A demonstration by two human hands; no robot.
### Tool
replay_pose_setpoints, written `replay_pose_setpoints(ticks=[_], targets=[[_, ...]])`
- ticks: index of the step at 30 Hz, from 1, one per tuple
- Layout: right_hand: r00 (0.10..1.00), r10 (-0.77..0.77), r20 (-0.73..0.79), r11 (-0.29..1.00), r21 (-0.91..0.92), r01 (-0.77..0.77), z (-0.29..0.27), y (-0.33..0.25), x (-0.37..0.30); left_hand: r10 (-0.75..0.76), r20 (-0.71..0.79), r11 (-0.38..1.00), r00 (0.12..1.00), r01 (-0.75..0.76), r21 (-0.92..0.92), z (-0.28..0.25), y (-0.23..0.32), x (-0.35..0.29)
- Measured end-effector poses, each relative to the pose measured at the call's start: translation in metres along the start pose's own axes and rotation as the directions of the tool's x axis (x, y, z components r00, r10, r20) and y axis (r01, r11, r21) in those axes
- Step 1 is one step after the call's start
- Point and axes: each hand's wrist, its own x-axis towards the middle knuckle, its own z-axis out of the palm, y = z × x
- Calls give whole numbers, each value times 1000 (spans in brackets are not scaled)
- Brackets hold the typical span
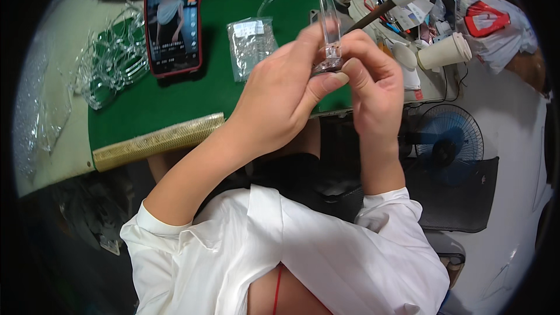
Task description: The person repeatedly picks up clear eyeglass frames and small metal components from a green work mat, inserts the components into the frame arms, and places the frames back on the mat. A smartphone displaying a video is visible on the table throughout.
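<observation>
Left hand (pixel 280 90): nearly closed, thumb and fingers pinched on the lower end of a clear strap (pixel 328 9).
Right hand (pixel 378 81): fingers curled in, thumb against that same end – from my feed I read both hands as gripping it.
Strap: upright between the fingertips, free end pointing up and away from the person; its lowest part is partly hidden from me by the fingers.
Small bag (pixel 244 52): clear, white label near its top, flat on the green mat (pixel 157 102) left of the hands; I cannot make out its contents.
Cup (pixel 440 52): pale, lidded, tilted over at the right – the inside is hidden from me.
Plastic bag (pixel 496 52): whitish, beyond the cup, with a red patch; I cannot tell whether that is inside or on it.
Clear loops (pixel 119 58): tangled together, left of the phone (pixel 174 23), partly on the mat.
</observation>
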Motion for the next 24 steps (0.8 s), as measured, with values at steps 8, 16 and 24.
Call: replay_pose_setpoints(ticks=[8, 16, 24], targets=[[998, 14, -56, 999, -43, -16, -70, 0, 30, 100, 160, 804, 982, -175, 569, 30, -16, 55], [967, -20, -256, 977, -208, -35, -110, -5, 50, 232, 74, 799, 970, -234, 555, 62, -16, 94], [960, -19, -278, 999, -51, 5, -123, 0, 56, 235, 41, 787, 971, -215, 578, 78, -13, 107]])
